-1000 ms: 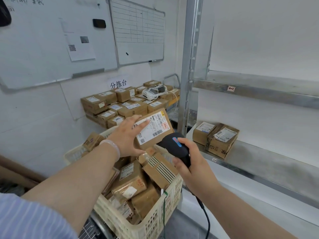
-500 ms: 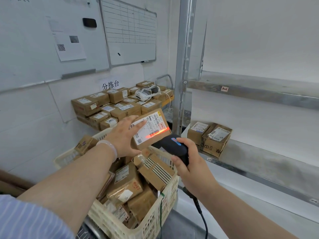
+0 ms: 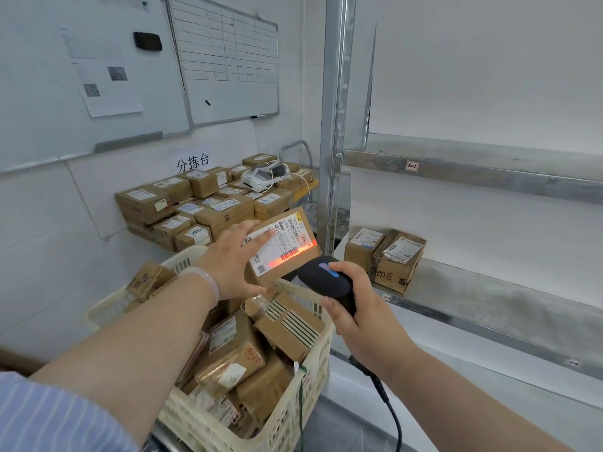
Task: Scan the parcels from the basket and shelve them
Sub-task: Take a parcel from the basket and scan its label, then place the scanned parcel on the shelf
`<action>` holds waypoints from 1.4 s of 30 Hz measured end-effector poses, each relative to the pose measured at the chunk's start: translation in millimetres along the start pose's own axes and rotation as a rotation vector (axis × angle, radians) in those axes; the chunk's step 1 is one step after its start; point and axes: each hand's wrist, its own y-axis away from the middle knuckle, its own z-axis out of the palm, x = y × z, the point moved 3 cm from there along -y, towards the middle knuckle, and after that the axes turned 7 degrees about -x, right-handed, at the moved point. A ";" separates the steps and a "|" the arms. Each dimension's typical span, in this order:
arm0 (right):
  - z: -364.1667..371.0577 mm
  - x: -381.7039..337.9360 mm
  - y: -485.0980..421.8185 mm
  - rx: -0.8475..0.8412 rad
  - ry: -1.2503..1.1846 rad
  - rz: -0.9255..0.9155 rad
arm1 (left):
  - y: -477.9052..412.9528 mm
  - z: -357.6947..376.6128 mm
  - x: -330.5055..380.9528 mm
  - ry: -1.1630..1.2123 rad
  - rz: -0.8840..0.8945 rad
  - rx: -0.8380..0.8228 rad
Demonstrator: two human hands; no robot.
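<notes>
Steadily, with left grip (image 3: pixel 235 265) pinching the parcel (image 3: pixel 288 234) and right grip (image 3: pixel 362 309) closed round the scanner (image 3: pixel 324 282), centre the red beam (image 3: pixel 277 263) on the barcode (image 3: pixel 291 253) beyond it.

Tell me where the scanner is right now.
In the head view, the scanner sits right of centre in the right hand, below the parcel the left hand holds above the basket.
</notes>
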 end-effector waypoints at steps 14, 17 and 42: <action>-2.6 7.0 21.3 0.107 -0.010 0.078 | -11.1 14.7 4.8 0.135 0.010 -0.012; -4.9 24.3 32.1 0.200 -0.034 0.141 | -25.4 25.0 30.7 0.287 -0.021 -0.050; -213.2 258.3 82.9 0.418 -0.027 0.435 | -219.1 144.7 386.2 0.764 -0.224 -0.384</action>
